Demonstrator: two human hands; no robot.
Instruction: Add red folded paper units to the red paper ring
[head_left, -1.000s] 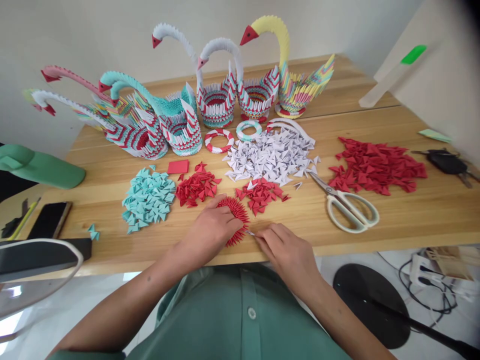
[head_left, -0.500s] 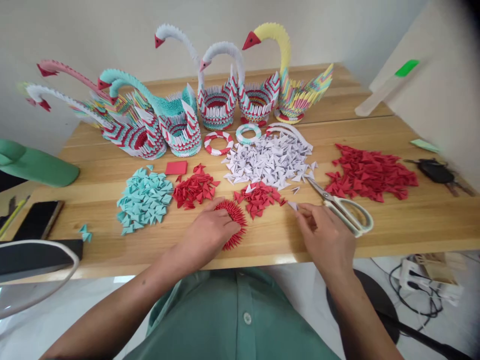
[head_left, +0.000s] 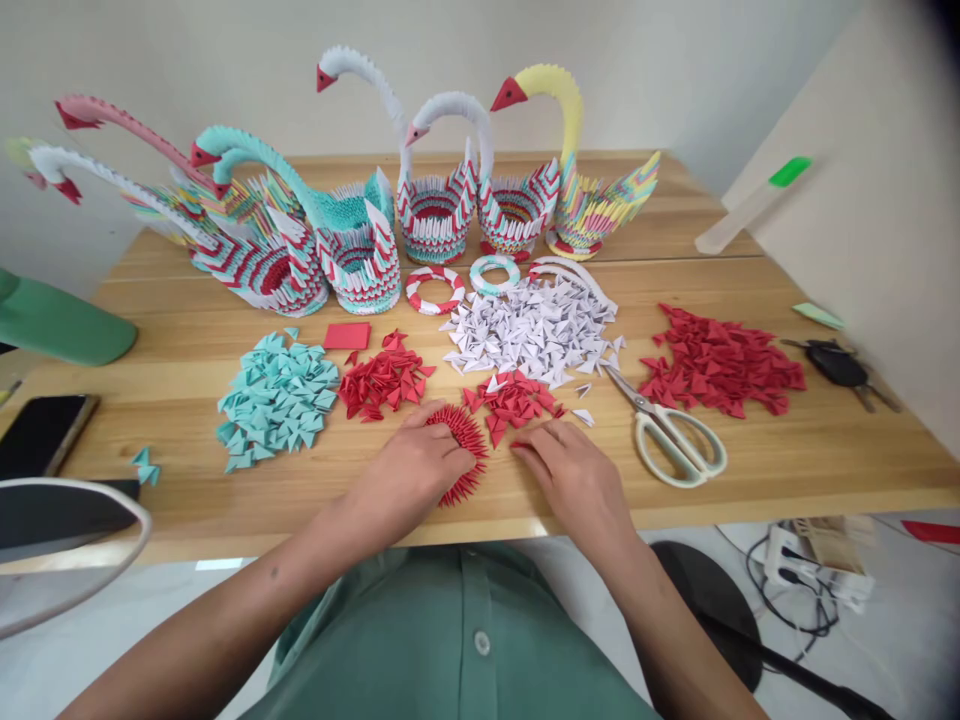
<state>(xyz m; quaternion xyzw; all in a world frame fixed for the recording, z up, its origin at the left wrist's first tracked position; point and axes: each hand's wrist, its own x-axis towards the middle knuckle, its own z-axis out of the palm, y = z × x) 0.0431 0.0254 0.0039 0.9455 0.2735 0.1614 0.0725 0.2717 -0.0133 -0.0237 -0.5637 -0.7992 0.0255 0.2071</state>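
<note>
My left hand (head_left: 416,468) is closed on the left side of a round, spiky red paper ring (head_left: 469,450) near the table's front edge. Just right of the ring, my right hand (head_left: 574,475) has its thumb and forefinger pinched together, with a small bit of red at the tips. Beyond that hand lies a small pile of red folded pieces (head_left: 517,402). Another red pile (head_left: 384,380) is behind my left hand. White folded pieces (head_left: 532,330) are heaped farther back, and one white piece (head_left: 583,417) lies alone behind my right hand.
Paper swans (head_left: 439,225) line the back. Turquoise pieces (head_left: 277,400), a phone (head_left: 45,435) and a green bottle (head_left: 67,325) are on the left. Scissors (head_left: 679,445), a large red pile (head_left: 724,365) and keys (head_left: 836,365) lie on the right.
My right hand has moved left, close to the red ring. The white piece that was at its fingertips now lies on the table. My left hand stays on the ring.
</note>
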